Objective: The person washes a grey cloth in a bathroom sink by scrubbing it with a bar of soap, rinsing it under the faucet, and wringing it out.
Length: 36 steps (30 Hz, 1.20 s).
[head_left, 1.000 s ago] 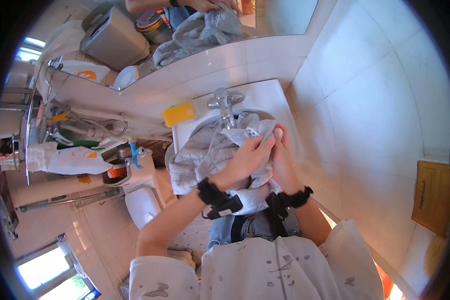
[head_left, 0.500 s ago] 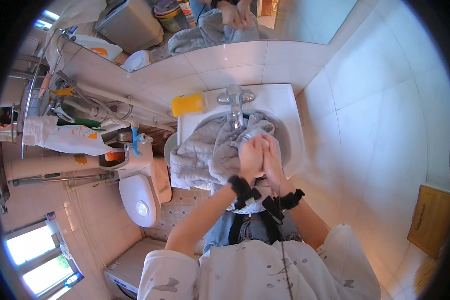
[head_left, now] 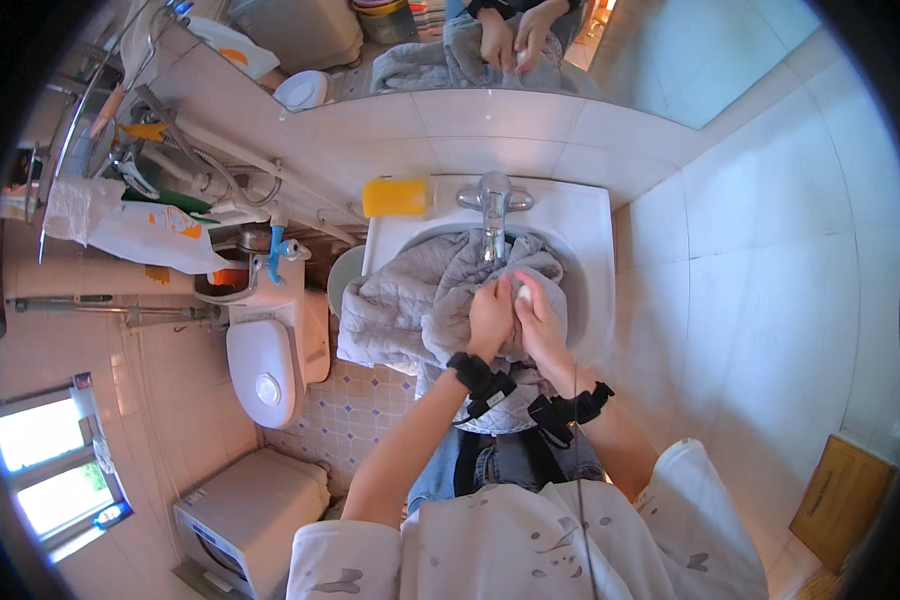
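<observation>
A grey quilted garment or cover [head_left: 395, 305] lies bunched in the white sink [head_left: 592, 225] and hangs over its front edge. My left hand [head_left: 489, 322] is closed on a fold of it, just below the tap [head_left: 493, 205]. Beside it, my right hand [head_left: 540, 325] grips a small white piece of soap [head_left: 523, 293] between thumb and fingers, against the cloth. The mirror shows the same white piece at the hands. Black straps circle both wrists.
A yellow block [head_left: 396, 197] rests on the sink's back left corner. To the left stand a toilet [head_left: 262, 370] with its lid down and, nearer, a washing machine [head_left: 255, 510]. A mirror [head_left: 660, 70] spans the wall behind the sink.
My hands, pressed together before, have parted a little, and the white soap now shows in the right hand. The whole view has shifted slightly.
</observation>
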Tool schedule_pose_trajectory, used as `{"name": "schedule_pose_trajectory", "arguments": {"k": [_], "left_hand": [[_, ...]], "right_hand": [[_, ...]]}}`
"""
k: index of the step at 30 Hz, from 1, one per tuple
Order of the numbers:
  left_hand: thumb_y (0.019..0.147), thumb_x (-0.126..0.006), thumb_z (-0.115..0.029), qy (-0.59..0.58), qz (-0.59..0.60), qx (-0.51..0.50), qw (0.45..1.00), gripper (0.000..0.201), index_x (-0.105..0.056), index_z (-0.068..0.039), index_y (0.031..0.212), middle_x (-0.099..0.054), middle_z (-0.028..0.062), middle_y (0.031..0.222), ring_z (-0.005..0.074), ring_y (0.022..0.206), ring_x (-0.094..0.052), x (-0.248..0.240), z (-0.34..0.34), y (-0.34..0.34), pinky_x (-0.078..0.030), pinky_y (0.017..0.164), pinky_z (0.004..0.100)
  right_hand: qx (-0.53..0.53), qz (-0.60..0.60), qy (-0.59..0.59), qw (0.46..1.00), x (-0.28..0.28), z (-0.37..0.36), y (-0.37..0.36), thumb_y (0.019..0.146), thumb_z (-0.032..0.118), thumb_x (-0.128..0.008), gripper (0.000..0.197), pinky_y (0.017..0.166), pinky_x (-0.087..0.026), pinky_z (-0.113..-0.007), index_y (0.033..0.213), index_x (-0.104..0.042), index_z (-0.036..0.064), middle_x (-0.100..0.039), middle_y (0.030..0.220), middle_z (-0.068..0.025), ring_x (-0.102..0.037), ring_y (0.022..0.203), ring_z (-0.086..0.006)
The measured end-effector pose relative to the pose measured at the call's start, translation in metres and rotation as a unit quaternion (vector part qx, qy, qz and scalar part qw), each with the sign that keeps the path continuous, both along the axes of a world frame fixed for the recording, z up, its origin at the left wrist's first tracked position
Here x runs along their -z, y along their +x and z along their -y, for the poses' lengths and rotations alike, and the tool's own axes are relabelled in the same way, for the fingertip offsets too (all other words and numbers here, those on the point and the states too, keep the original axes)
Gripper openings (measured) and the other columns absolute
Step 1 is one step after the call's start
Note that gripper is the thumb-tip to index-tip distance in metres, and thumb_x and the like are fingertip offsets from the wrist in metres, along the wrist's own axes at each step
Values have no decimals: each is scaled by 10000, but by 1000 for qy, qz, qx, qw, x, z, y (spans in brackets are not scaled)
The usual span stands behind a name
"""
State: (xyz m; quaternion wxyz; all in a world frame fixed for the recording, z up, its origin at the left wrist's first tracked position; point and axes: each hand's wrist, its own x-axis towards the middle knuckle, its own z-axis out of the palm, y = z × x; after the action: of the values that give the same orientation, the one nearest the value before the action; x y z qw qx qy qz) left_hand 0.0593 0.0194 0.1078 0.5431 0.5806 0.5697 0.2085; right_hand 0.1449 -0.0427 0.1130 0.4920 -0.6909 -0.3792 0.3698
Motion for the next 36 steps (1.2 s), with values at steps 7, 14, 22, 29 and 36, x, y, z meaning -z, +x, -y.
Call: {"name": "schedule_pose_trajectory", "arguments": {"k": [7,14,22,29,36], "left_hand": [[891,-505,-285,-282,311,-136,897,319,-586,9,985,-624,76,917,175,839,-596,-19,-5,-50,-463,717,290],[837,-588,-134,-278,361,-78,887,305,-527,38,1082,-596,50,982,133,906,-562,-50,22,-83,-452,801,261],[904,-499,-283,-207,168,45,963,377,-512,18,1130,-587,33,1024,89,918,-535,-28,44,-86,-431,793,218],[935,-335,-415,-302,449,-216,813,508,-388,-37,1270,-428,108,1298,235,1203,-396,-51,50,-75,-289,1023,368],[902,-473,-333,-148,348,-140,915,486,-352,-42,1273,-397,108,1299,234,1176,-406,-59,26,-80,-329,984,362]], "right_hand": [[51,-151,-85,983,-35,-59,73,901,163,-424,416,659,-469,-266,1312,-362,134,-503,976,-82,-526,749,-130],[-26,363,16,931,87,-102,163,764,14,-542,530,898,-373,-390,1267,-438,146,-471,1163,-183,-460,1081,-300],[-40,434,45,899,100,-99,170,742,49,-602,483,954,-323,-385,1208,-506,134,-450,1246,-127,-432,1123,-298],[42,-59,-12,997,15,-7,69,828,210,-586,410,877,-403,-308,1183,-504,24,-488,1217,-131,-499,1047,-180],[89,-179,-34,979,19,36,2,864,287,-556,309,642,-429,-247,965,-589,-4,-605,813,-39,-526,718,-99]]}}
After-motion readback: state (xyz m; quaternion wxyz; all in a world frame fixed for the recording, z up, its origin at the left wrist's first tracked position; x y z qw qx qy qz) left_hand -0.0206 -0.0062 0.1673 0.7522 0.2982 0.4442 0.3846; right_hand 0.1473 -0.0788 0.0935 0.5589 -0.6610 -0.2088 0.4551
